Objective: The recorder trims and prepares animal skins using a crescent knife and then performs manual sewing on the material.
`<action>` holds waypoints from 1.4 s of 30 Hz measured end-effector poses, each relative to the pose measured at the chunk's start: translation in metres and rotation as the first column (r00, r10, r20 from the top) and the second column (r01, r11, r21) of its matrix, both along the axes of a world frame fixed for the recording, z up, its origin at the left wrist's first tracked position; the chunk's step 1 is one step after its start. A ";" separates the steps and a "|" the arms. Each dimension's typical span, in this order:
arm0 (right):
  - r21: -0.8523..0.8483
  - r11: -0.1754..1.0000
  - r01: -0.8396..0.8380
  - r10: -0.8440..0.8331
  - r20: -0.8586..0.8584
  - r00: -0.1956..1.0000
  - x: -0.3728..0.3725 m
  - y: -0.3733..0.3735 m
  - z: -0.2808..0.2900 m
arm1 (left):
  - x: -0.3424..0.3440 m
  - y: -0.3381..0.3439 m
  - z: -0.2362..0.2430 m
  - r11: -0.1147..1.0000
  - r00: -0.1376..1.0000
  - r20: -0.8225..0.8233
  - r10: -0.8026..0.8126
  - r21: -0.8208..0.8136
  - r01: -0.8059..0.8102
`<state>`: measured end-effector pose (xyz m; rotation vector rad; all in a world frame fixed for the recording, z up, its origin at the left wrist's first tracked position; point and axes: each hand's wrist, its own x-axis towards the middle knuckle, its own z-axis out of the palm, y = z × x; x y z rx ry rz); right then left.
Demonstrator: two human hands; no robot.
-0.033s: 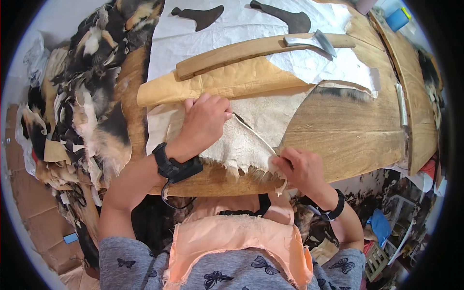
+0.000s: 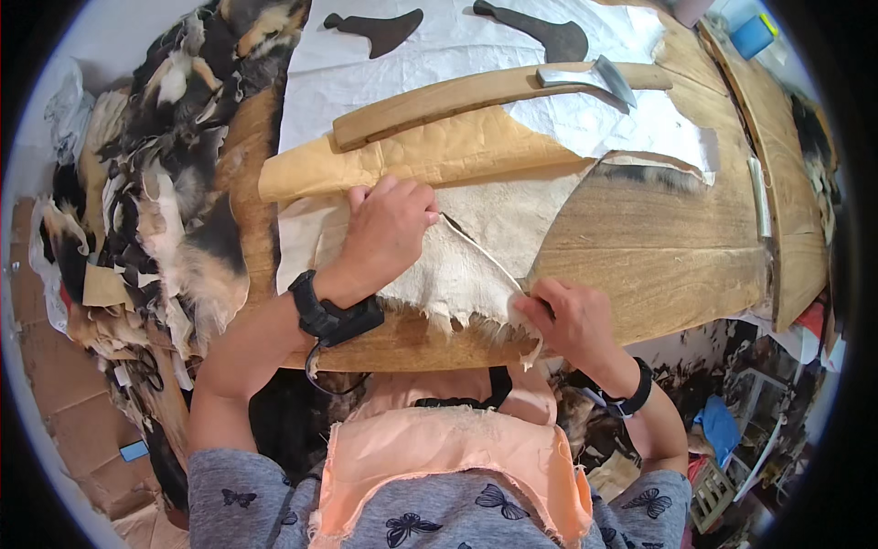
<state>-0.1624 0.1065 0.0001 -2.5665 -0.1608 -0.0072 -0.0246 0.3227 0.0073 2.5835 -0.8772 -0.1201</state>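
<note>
A pale, fur-backed hide (image 2: 494,206) lies flesh side up across the wooden table, its ragged near edge fringed with hair. My left hand (image 2: 393,224) rests on it with fingers curled in; whatever they hold is hidden. Beside those fingertips a short dark sliver shows, a gap or a blade, I cannot tell which. From there a narrow strip of hide (image 2: 489,256) runs down along the hide's right side to my right hand (image 2: 572,316). The right thumb and fingers pinch this strip, and its loose end hangs below them.
Beyond the hide lie a tan paper sheet (image 2: 311,169), a curved wooden bar (image 2: 430,110) and a metal blade head (image 2: 594,80). Two dark curved blades (image 2: 389,35) sit on white sheeting (image 2: 439,50). Fur scraps (image 2: 183,183) pile up at left.
</note>
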 end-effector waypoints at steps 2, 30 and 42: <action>-0.030 1.000 0.009 -0.010 -0.032 0.999 0.001 0.000 0.002 | -0.002 0.000 0.000 1.000 1.000 0.015 0.014 0.001 -0.014; -0.022 0.968 -0.249 0.245 0.297 0.923 0.100 0.049 -0.022 | -0.078 0.025 -0.006 0.978 0.994 0.103 -0.030 0.206 0.009; -0.121 0.972 -0.202 0.226 0.246 0.942 0.103 0.051 -0.020 | -0.081 0.019 -0.006 0.973 0.994 0.110 0.022 0.224 -0.046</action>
